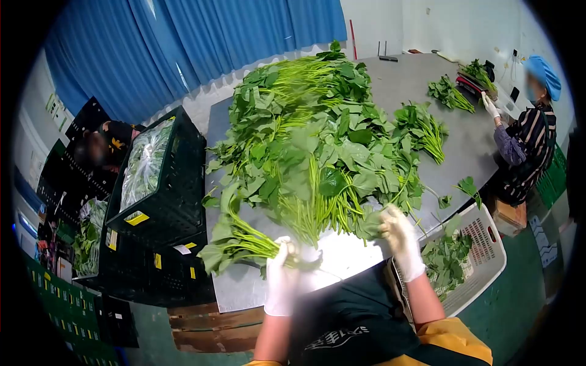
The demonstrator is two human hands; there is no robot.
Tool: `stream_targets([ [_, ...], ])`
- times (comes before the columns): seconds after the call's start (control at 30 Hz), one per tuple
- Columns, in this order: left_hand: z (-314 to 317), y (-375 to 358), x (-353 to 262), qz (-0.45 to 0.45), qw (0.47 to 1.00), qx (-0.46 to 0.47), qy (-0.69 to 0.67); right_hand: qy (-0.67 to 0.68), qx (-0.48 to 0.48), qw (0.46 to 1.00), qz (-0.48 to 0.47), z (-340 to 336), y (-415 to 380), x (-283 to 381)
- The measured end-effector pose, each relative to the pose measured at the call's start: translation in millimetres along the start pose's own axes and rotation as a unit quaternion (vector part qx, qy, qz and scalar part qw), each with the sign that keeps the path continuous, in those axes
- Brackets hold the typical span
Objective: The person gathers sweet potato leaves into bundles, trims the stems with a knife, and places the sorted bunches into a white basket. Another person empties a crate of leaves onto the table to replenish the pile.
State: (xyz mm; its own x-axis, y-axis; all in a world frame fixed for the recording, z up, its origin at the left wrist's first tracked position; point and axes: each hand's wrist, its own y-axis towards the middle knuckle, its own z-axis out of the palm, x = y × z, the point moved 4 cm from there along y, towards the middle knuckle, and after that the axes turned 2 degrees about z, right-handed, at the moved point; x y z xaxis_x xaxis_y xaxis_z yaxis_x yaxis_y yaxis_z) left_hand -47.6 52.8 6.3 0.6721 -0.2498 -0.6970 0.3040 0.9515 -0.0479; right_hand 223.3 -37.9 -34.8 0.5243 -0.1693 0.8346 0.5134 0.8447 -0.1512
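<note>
Centrally, a pile (pixel 342 131) of leafy greens covers much of the table (pixel 244 293), its nearest stems pointing toward the wearer. The left hand (pixel 282 256), gloved, has its fingers closed around the stems of a bunch (pixel 241 238), which lies sideways above the near left part of the table, leaves outward. The right hand (pixel 398 235), also gloved, is at the pile's near right edge, beside a leaf (pixel 370 224); its fingers look bent, but whether they grip this leaf or merely adjoin it cannot be told. The step in hand appears to be the gathering of stems from the pile into the bunch. As a judgement, the next move calls for a light pick by the right hand, freeing single stems without tearing leaves, while the left hand keeps the stem ends together. Several parts are obscure: blur softens the middle of the pile and the left glove's inner edge; glare whitens the table between the hands; the basket (pixel 497 259) at the right is partly covered by the right arm. A co-worker (pixel 531 134) stands at the far right, and the device (pixel 469 85) before that person is too small to identify.
</note>
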Motion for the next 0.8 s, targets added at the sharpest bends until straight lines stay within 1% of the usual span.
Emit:
stream_targets([
  [0.03,4,-4,1,-0.030,0.998,-0.050,-0.001,-0.114,0.059,0.992,0.000,38,-6,5],
  [0.07,6,-6,3,-0.059,0.993,-0.098,-0.003,-0.161,0.100,0.981,0.032,62,-2,-4],
  [0.1,3,-8,6,-0.064,0.995,-0.081,0.008,-0.391,0.176,0.891,-0.150,66,22,-35],
  [0.13,7,-10,3,-0.061,0.995,-0.080,0.007,-0.330,0.143,0.928,-0.093,74,40,-61],
  [0.17,11,-16,-1,-0.063,0.993,-0.097,0.021,-0.418,0.136,0.894,-0.084,93,48,-67],
  [0.2,13,-19,-5,-0.065,0.991,-0.115,0.036,-0.519,0.123,0.831,-0.158,109,54,-69],
  [0.23,11,-20,-8,-0.046,0.994,-0.092,0.041,-0.595,0.126,0.784,-0.124,121,62,-75],
  [0.27,4,-21,-9,-0.043,0.994,-0.091,0.041,-0.666,0.127,0.730,-0.090,130,68,-78],
  [0.3,-3,-20,-12,-0.034,0.995,-0.077,0.055,-0.666,0.127,0.729,-0.094,130,74,-83],
  [0.33,-6,-18,-14,-0.024,0.995,-0.063,0.070,-0.684,0.113,0.708,-0.130,130,82,-92],
  [0.37,-1,-21,-20,-0.017,0.994,-0.079,0.078,-0.702,0.099,0.686,-0.165,132,84,-93],
  [0.4,3,-23,-25,-0.016,0.994,-0.078,0.076,-0.702,0.099,0.685,-0.168,129,85,-94],
  [0.47,6,-27,-27,-0.044,0.994,-0.086,0.053,-0.589,0.073,0.783,-0.183,114,83,-86],
  [0.5,3,-25,-26,-0.039,0.993,-0.087,0.071,-0.490,0.088,0.857,-0.134,110,77,-75],
  [0.53,6,-24,-26,-0.038,0.993,-0.085,0.070,-0.381,0.101,0.915,-0.084,107,69,-62],
  [0.6,18,-27,-24,-0.064,0.989,-0.125,0.046,-0.344,0.113,0.930,-0.067,103,48,-38],
  [0.63,17,-24,-20,-0.051,0.989,-0.120,0.076,-0.319,0.116,0.937,-0.078,103,33,-27],
  [0.67,16,-21,-15,-0.054,0.989,-0.118,0.075,-0.293,0.120,0.944,-0.089,102,21,-22],
  [0.7,16,-16,-11,-0.048,0.989,-0.097,0.099,-0.332,0.110,0.921,-0.173,91,21,-28],
  [0.73,19,-14,-8,-0.041,0.989,-0.076,0.123,-0.333,0.109,0.920,-0.174,86,14,-32],
  [0.77,24,-13,-4,-0.045,0.991,-0.088,0.088,-0.368,0.079,0.909,-0.179,82,5,-30],
  [0.8,25,-9,1,-0.046,0.991,-0.088,0.087,-0.402,0.051,0.895,-0.184,84,-6,-21],
])
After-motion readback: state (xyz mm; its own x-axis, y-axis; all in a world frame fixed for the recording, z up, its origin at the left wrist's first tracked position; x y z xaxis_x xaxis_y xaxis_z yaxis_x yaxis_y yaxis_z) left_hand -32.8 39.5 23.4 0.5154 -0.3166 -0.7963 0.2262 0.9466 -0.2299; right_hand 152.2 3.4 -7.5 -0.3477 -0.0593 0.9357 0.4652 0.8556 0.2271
